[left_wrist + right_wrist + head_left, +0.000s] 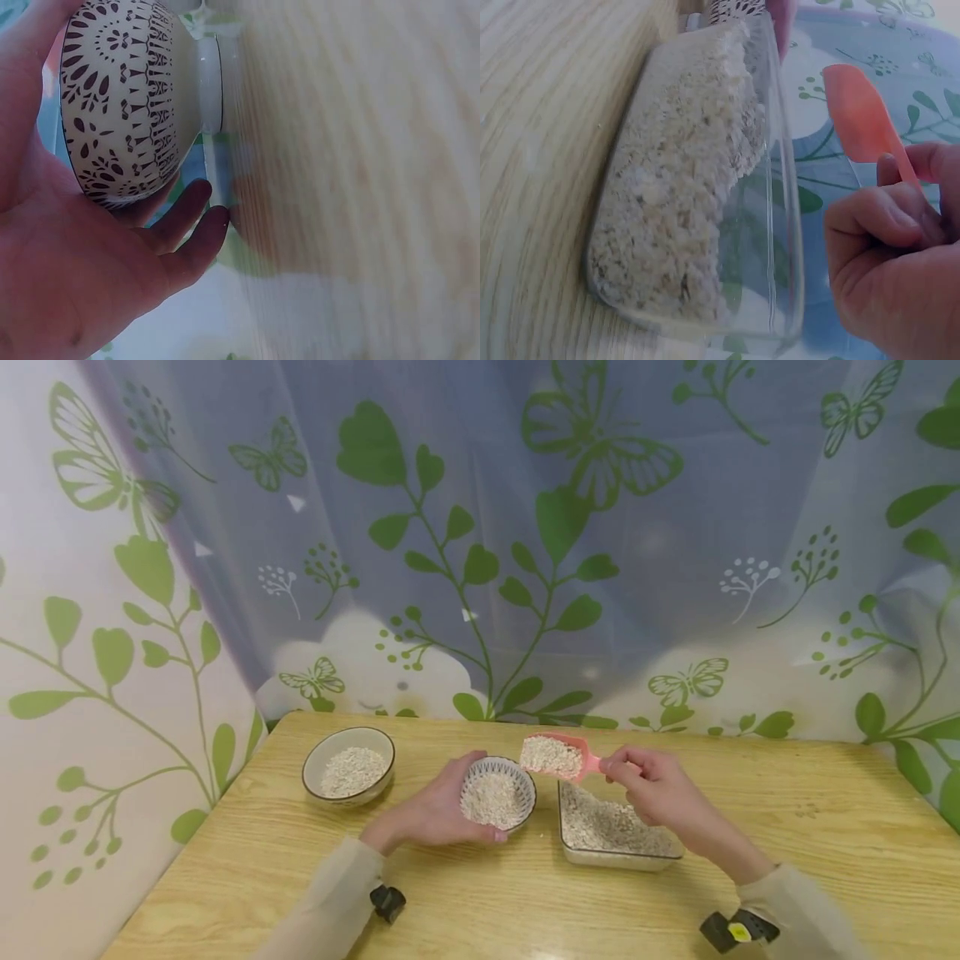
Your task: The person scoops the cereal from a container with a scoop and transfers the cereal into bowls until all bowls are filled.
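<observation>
My left hand (435, 810) holds a small patterned bowl (497, 766) with oat flakes in it, thumb on the near side and fingers round the far side. Seen in the left wrist view, the bowl (120, 97) has dark petal marks outside, and its foot is at the table surface. My right hand (663, 789) grips a pink scoop (592, 763) by its handle. Heaped with oat flakes (551, 755), the scoop is raised just right of the bowl's rim. Below the right hand stands a clear rectangular glass container (618, 860) of oat flakes.
A second, larger bowl (384, 745) with oat flakes stands on the wooden table (480, 910) at the left. Behind the table hangs a curtain (480, 568) printed with leaves and butterflies. Black straps (387, 903) circle both wrists.
</observation>
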A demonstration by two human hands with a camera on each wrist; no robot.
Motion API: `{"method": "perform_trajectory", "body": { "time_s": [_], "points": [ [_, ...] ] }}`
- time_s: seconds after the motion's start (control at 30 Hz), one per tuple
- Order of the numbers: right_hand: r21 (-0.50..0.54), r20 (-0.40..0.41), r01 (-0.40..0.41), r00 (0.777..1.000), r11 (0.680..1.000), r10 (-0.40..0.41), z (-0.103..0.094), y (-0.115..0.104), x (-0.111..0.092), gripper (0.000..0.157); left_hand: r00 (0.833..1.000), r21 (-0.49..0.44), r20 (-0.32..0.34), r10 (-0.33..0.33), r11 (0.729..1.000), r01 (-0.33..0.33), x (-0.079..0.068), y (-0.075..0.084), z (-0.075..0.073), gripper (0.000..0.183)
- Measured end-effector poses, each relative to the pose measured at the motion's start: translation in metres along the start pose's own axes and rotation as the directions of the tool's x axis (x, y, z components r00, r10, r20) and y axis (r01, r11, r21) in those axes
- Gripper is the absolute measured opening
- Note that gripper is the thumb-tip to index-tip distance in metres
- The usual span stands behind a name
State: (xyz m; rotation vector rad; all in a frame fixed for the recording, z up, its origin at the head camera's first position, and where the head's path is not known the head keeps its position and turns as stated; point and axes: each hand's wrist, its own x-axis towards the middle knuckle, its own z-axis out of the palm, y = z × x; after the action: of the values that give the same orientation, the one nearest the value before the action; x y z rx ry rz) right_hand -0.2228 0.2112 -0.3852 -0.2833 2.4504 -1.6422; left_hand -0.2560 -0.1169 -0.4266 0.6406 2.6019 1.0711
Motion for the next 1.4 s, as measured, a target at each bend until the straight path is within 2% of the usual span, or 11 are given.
{"method": "perform_trajectory", "body": {
  "time_s": [0.1, 0.23, 0.53, 0.63, 0.7, 0.8, 0.93, 1.03, 1.17, 1.23, 1.4],
  "points": [
    [-0.122, -0.018, 0.058, 0.998, 0.991, -0.061, 0.006, -0.001, 0.000, 0.026, 1.000, -0.004, 0.013, 0.007, 1.000, -0.007, -0.002, 0.002, 0.001, 0.125],
    [-0.252, -0.015, 0.186, 0.980, 0.950, -0.197, 0.018, -0.003, 0.001, 0.025, 1.000, 0.011, 0.017, 0.004, 1.000, -0.004, -0.003, 0.002, 0.000, 0.125],
    [-0.415, 0.039, 0.340, 0.933, 0.844, -0.357, 0.047, -0.012, 0.002, 0.018, 1.000, -0.003, 0.029, 0.001, 1.000, 0.000, -0.005, 0.004, 0.000, 0.123],
    [-0.494, 0.057, 0.406, 0.898, 0.769, -0.437, 0.054, -0.013, 0.003, 0.014, 0.999, -0.013, 0.032, 0.002, 1.000, -0.002, -0.005, 0.004, 0.000, 0.123],
    [-0.568, 0.057, 0.437, 0.866, 0.697, -0.496, 0.058, -0.013, 0.003, 0.012, 0.999, -0.021, 0.034, 0.004, 1.000, -0.003, -0.005, 0.004, 0.001, 0.123],
    [-0.660, 0.069, 0.477, 0.808, 0.580, -0.585, 0.063, -0.014, 0.003, 0.011, 0.999, -0.033, 0.034, 0.007, 0.999, -0.006, -0.004, 0.003, 0.001, 0.123],
    [-0.720, 0.108, 0.525, 0.731, 0.454, -0.674, 0.069, -0.015, 0.004, 0.015, 1.000, -0.039, 0.030, 0.005, 0.999, -0.004, -0.004, 0.002, 0.001, 0.124],
    [-0.732, 0.139, 0.552, 0.695, 0.399, -0.706, 0.074, -0.016, 0.003, 0.018, 1.000, -0.038, 0.029, -0.002, 0.999, 0.004, -0.004, 0.001, 0.001, 0.124],
    [-0.740, 0.165, 0.559, 0.690, 0.375, -0.704, 0.079, -0.017, 0.002, 0.019, 0.999, -0.043, 0.032, -0.006, 0.999, 0.007, -0.004, 0.000, 0.001, 0.123],
    [-0.756, 0.169, 0.557, 0.673, 0.343, -0.720, 0.080, -0.016, 0.002, 0.020, 0.999, -0.042, 0.034, -0.004, 0.999, 0.006, -0.004, 0.000, 0.001, 0.123],
    [-0.819, 0.185, 0.538, 0.575, 0.199, -0.797, 0.077, -0.014, 0.004, 0.024, 0.999, -0.028, 0.042, -0.005, 1.000, 0.006, -0.004, 0.001, 0.001, 0.123]
  ]
}}
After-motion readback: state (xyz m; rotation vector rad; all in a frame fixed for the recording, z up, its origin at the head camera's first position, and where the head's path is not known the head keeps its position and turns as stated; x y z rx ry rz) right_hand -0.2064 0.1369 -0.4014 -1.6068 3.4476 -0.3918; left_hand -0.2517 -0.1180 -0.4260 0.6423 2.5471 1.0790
